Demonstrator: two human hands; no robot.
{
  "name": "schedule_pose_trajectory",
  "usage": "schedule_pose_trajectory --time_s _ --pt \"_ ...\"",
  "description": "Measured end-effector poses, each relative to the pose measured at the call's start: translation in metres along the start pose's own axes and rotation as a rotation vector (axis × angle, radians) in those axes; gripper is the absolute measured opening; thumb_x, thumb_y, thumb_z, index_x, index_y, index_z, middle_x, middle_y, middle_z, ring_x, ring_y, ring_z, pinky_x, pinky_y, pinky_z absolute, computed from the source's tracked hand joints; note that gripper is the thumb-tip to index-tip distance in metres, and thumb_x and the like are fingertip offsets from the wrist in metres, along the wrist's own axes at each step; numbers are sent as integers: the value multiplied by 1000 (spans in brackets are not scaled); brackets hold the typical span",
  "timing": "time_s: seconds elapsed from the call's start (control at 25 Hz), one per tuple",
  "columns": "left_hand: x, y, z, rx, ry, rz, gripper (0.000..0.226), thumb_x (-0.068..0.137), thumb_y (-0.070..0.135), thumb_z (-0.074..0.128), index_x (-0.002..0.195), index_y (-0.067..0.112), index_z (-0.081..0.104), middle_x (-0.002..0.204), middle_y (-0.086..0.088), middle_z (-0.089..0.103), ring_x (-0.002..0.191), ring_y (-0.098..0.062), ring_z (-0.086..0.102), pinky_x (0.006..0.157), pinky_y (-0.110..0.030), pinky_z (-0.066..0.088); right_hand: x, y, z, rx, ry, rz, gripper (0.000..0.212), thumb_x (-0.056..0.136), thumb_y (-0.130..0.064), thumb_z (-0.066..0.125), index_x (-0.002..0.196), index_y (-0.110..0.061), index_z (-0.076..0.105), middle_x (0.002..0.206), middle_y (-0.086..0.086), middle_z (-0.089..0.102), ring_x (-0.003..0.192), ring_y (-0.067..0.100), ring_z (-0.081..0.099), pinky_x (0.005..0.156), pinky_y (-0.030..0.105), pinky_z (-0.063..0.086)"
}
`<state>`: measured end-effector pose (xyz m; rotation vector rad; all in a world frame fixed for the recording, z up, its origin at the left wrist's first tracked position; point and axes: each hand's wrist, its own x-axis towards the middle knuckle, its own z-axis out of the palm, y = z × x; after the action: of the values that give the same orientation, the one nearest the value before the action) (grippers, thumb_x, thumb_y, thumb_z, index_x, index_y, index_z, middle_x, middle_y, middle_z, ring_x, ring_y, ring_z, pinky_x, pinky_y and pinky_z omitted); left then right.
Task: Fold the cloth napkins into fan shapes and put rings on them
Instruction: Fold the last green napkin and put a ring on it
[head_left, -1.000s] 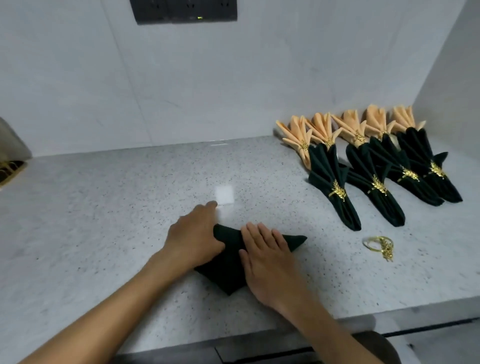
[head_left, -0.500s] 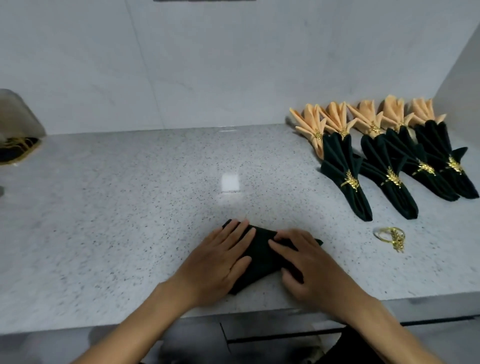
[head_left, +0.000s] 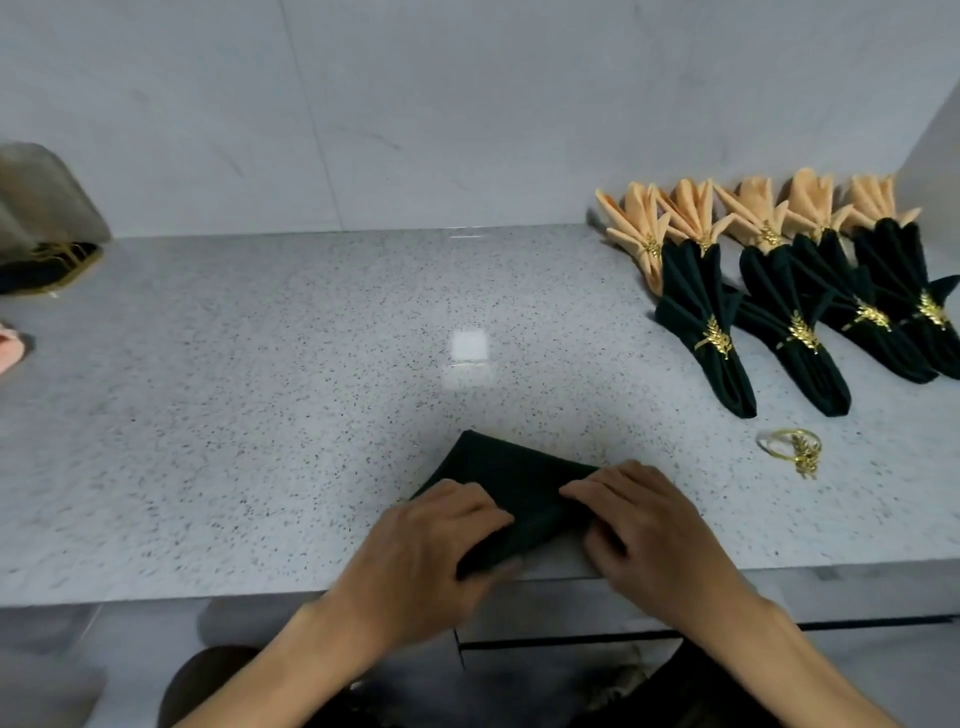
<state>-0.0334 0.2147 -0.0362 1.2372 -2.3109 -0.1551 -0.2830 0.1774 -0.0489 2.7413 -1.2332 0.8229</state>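
Note:
A dark green cloth napkin (head_left: 511, 480) lies folded near the front edge of the speckled counter (head_left: 260, 415). My left hand (head_left: 431, 551) grips its left lower part, fingers curled over the cloth. My right hand (head_left: 649, 530) pinches the right end of the fold. A loose gold leaf-shaped napkin ring (head_left: 792, 448) lies on the counter to the right of my hands.
Several finished green fan napkins (head_left: 711, 322) with gold rings lie at the right, with several orange ones (head_left: 639, 228) behind them against the wall. A bag with dark cloth and gold trim (head_left: 47, 260) sits far left, beside something pink (head_left: 10, 351).
Both hands slid toward the counter's front edge and went from lying flat on the napkin to curling around its fold. The napkin's far corner now shows.

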Motion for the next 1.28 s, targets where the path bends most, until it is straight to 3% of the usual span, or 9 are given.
schedule_pose_trajectory --time_s 0.24,0.36,0.48,0.6,0.72,0.8,0.92,1.08,1.28 --pt "45 -10 -17 -185 -88 -279 4 87 33 67 88 29 65 70 15 61 66 -3 57 61 -20 38 23 11 -8 193 -73 127 31 93 -17 50 121 -23 63 103 -16 62 95 -1 51 84 11 36" --pt "75 -27 -25 -487 -167 -552 4 87 25 73 87 25 69 76 11 71 71 -1 66 67 -22 50 37 23 -9 324 -70 250 32 96 -14 56 124 -28 57 105 -26 56 97 -7 52 82 5 37" --pt "93 -42 -28 -578 -184 -659 8 89 23 72 95 23 67 87 8 73 80 -7 70 81 -32 57 37 22 2 205 5 242 21 97 -17 57 115 -23 64 102 -15 66 93 0 56 82 19 46" --pt "94 -49 -17 -374 -179 -587 9 91 30 67 96 24 63 90 5 70 82 -12 67 81 -40 57 25 21 14 -82 131 94 31 96 -23 49 111 -11 73 102 -1 74 96 20 66 82 34 52" --pt "84 -50 -12 -225 -136 -509 31 90 34 67 119 31 56 107 10 61 92 -9 59 81 -29 50 11 21 18 -171 79 24 39 96 -25 46 123 -9 68 124 3 68 120 27 60 96 44 50" --pt "80 -48 -11 -57 -43 -270 44 88 26 68 129 34 53 122 11 52 108 -11 50 91 -29 40 4 20 17 -221 52 18 41 97 -30 44 126 -11 67 129 2 65 127 29 55 100 47 48" --pt "79 -46 -9 250 -72 191 25 87 14 61 109 22 70 122 3 62 113 -20 55 99 -35 35 4 11 10 -274 113 9 35 96 -30 49 113 -11 72 122 1 69 111 31 61 86 42 46" --pt "73 -40 -18 254 -258 189 44 88 52 50 115 22 67 124 7 65 108 -11 61 114 -32 29 6 1 11 -297 134 0 13 91 -13 64 97 -7 73 105 5 68 86 25 58 76 36 46" --pt "102 -37 -13 506 -361 220 48 82 30 55 128 17 56 112 0 67 96 -20 63 105 -38 42 33 16 8 -195 90 111 12 78 -4 79 88 -8 75 92 3 68 80 24 60 70 35 51"
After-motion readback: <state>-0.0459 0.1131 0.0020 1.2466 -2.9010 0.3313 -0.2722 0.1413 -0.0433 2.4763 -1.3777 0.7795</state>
